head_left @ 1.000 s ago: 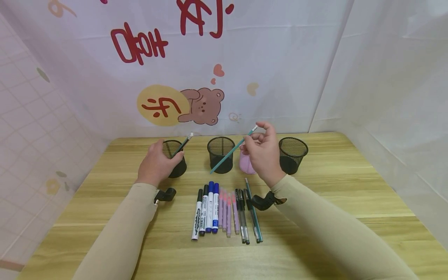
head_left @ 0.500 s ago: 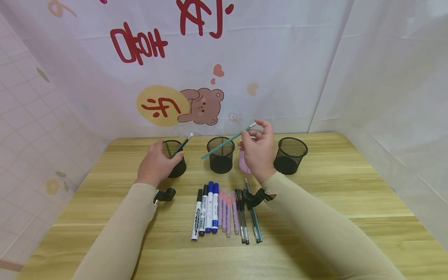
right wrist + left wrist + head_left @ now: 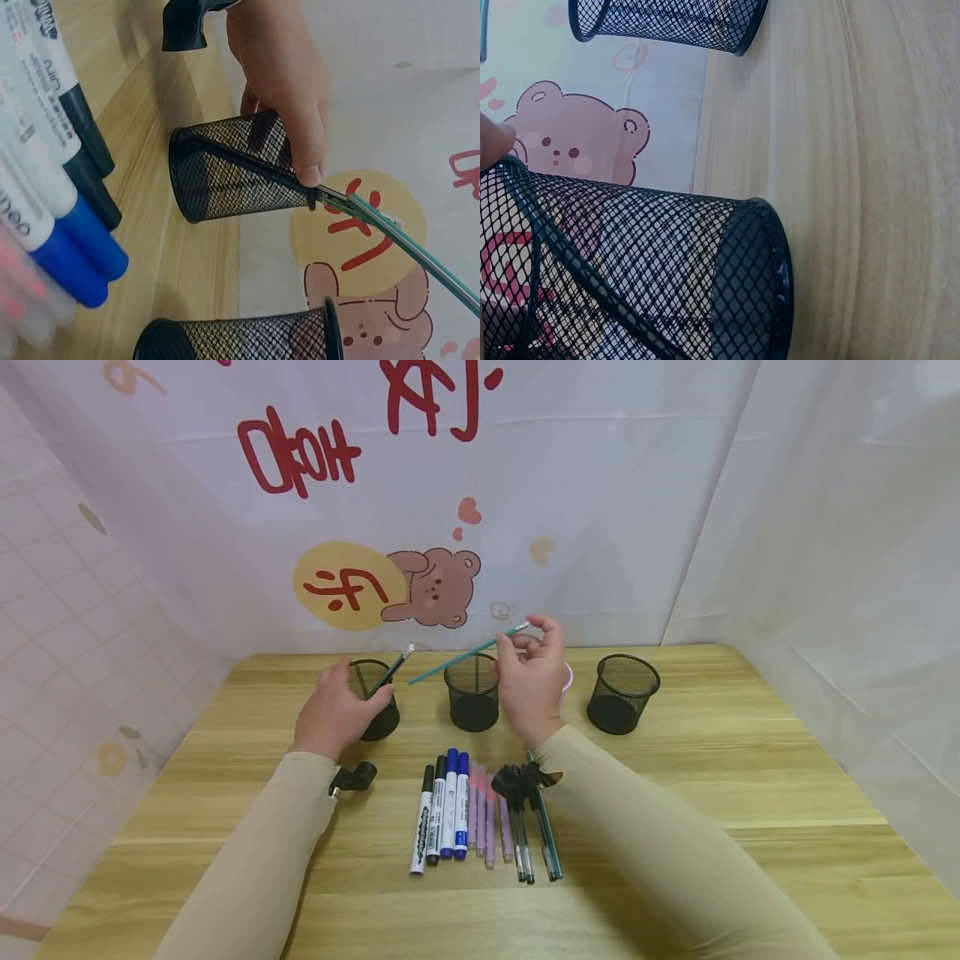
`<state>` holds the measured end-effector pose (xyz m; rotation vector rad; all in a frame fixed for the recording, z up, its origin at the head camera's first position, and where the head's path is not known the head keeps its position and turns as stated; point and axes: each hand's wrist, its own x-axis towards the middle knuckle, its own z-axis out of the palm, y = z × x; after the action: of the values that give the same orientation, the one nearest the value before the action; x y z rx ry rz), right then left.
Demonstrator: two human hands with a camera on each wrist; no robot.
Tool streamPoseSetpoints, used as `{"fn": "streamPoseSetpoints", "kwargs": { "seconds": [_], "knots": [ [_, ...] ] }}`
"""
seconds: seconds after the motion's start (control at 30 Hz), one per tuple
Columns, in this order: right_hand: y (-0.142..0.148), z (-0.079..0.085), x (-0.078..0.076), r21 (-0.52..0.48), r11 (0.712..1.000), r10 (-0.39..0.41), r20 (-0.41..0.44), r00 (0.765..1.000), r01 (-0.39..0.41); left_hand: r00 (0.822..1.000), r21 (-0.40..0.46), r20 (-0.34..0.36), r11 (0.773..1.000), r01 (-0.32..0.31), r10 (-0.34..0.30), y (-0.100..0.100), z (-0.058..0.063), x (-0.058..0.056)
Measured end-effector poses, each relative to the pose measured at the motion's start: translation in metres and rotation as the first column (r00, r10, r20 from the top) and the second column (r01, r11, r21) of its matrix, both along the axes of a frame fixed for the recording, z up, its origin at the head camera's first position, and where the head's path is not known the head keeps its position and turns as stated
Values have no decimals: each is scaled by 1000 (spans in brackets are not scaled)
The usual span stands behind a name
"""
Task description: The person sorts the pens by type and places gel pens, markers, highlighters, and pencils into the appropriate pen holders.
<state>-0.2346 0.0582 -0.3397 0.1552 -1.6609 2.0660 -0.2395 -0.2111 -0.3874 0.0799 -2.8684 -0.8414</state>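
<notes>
My left hand (image 3: 337, 710) grips the leftmost black mesh pen cup (image 3: 385, 725), its thumb at the rim in the right wrist view. A pencil (image 3: 395, 666) with a white eraser end leans in that cup and sticks out above the rim. My right hand (image 3: 531, 681) pinches a teal pencil (image 3: 465, 656) near its eraser end. This pencil slants down to the left, above the middle black mesh cup (image 3: 474, 714), its tip pointing at the left cup. In the left wrist view the gripped cup (image 3: 652, 247) fills the lower left.
Behind my right hand a pink cup (image 3: 567, 677) is mostly hidden. Another black mesh cup (image 3: 618, 710) stands to the right. Nearer on the wooden table (image 3: 360, 893) lie several markers (image 3: 448, 810), pink pens (image 3: 490, 827), black pens (image 3: 521, 843) and another teal pencil (image 3: 551, 839).
My right hand has moved left with the teal pencil, which now lies flatter and closer to the left cup. The left hand stays on its cup.
</notes>
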Motion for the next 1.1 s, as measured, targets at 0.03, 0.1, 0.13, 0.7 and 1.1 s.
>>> {"fn": "streamPoseSetpoints", "kwargs": {
  "seconds": [0.03,0.1,0.13,0.7,1.1],
  "knots": [
    [-1,0,0,3,1000,2,2,1000,-2,1000,-1,-1,1000,1,-1,0,0,0],
    [-4,0,-1,2,1000,7,3,1000,-7,1000,-3,-1,1000,3,-3,0,1,1],
    [-6,0,-1,-1,1000,9,1,1000,-9,1000,-4,-1,1000,4,-4,0,1,1],
    [-28,5,-4,6,1000,16,-57,998,-15,1000,4,-7,1000,4,-4,0,2,1],
    [-42,3,-5,70,997,16,-59,998,-11,1000,-2,-9,1000,12,-12,1,3,2]
  ]
}}
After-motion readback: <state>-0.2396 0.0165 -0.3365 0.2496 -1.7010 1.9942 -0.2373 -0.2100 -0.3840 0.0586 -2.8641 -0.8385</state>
